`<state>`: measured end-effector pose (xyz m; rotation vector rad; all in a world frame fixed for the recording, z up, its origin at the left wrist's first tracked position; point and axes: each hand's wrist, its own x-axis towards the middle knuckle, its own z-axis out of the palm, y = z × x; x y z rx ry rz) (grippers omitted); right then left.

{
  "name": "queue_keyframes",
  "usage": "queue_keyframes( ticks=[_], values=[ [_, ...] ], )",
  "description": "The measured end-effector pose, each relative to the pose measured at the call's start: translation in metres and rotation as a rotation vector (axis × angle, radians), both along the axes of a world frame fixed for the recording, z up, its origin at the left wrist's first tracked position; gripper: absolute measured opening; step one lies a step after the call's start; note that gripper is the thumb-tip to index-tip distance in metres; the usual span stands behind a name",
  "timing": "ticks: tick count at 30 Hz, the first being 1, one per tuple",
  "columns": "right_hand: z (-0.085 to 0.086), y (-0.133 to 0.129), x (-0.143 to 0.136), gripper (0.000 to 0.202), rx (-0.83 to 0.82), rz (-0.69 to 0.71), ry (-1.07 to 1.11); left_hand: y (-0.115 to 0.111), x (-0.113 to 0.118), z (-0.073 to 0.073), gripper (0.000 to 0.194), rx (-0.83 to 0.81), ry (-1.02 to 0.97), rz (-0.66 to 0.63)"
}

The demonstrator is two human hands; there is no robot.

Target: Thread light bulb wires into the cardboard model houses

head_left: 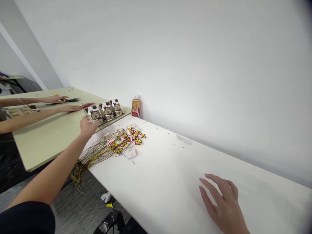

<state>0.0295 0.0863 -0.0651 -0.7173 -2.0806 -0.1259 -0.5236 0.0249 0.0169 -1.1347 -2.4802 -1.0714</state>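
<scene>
My left hand reaches to the nearest of three small brown-and-white house-shaped pieces, its fingers closed around the lower left side of that piece. The pieces stand in a row where the two tables meet. Above the white table, my right hand has its fingers spread and holds nothing. Between the hands, a pile of red, white and yellow tags lies on the white table, with long dark and yellow cords hanging over its edge.
An orange bottle with a white cap stands by the wall. Another person's two hands touch dark and red strands on the cream table. Small scraps dot the white table.
</scene>
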Motion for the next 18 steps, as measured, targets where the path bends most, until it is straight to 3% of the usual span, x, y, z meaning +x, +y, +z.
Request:
queue_keyframes(
  ticks=[3, 6, 8, 10, 14, 18],
  values=[
    [-0.002, -0.001, 0.001, 0.016, -0.009, 0.025, -0.021, -0.011, 0.034, 0.001, 0.053, -0.057, 0.05, -0.079],
    [-0.003, -0.003, 0.001, 0.016, -0.011, 0.052, -0.032, -0.019, 0.079, 0.001, 0.033, -0.244, 0.112, -0.382],
    [-0.002, -0.006, 0.0, 0.016, -0.021, 0.057, -0.019, -0.021, 0.107, 0.0, 0.029, -0.456, 0.271, -0.623],
    [-0.001, -0.009, -0.001, 0.016, -0.021, 0.065, -0.013, -0.019, 0.127, -0.004, 0.029, -0.603, 0.396, -0.742],
    [0.003, -0.012, -0.001, 0.015, 0.001, 0.075, -0.001, -0.012, 0.143, -0.013, 0.025, -0.707, 0.486, -0.682],
    [0.004, -0.013, 0.0, 0.013, 0.013, 0.093, 0.001, -0.012, 0.143, -0.01, 0.03, -0.66, 0.497, -0.554]
  ],
)
